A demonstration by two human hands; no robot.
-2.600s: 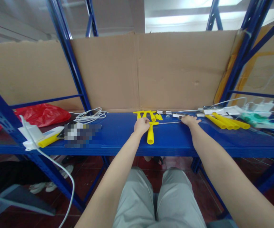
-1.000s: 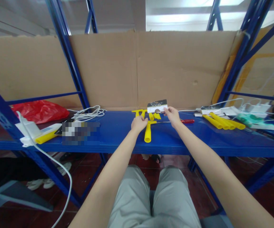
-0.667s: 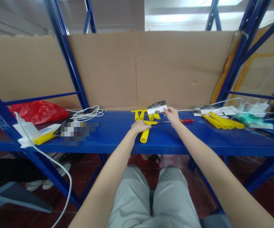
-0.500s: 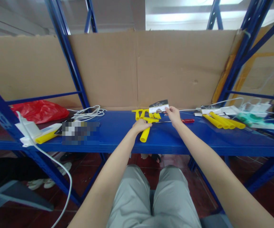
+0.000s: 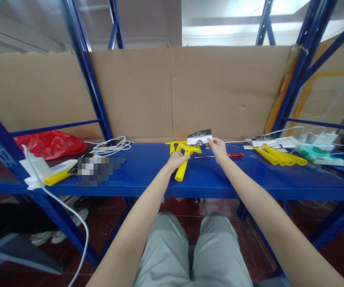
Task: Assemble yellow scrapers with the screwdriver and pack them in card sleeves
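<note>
My left hand (image 5: 178, 161) is closed around a yellow T-shaped scraper handle (image 5: 181, 172), its tubular end pointing toward me. My right hand (image 5: 218, 149) pinches the lower right corner of a black-and-white printed card packet (image 5: 200, 138), held upright at the back of the bench. Beneath my right hand lies a screwdriver with a red handle (image 5: 235, 155), its metal shaft pointing left. Other yellow T-shaped pieces (image 5: 172, 147) rest just behind my left hand, partly overlapped by the held one.
Several yellow tubes (image 5: 275, 156) lie at the right of the blue bench (image 5: 148, 171), near white packaging and a green-and-white item (image 5: 319, 154). At left are coiled white cable (image 5: 112, 146), a red plastic bag (image 5: 52, 143) and another yellow tube (image 5: 57, 175). Cardboard (image 5: 136, 91) stands behind.
The yellow handle in my left hand has turned, its crosspiece now tilted further back. My right hand still holds the card packet in nearly the same place. The whole view has shifted slightly.
</note>
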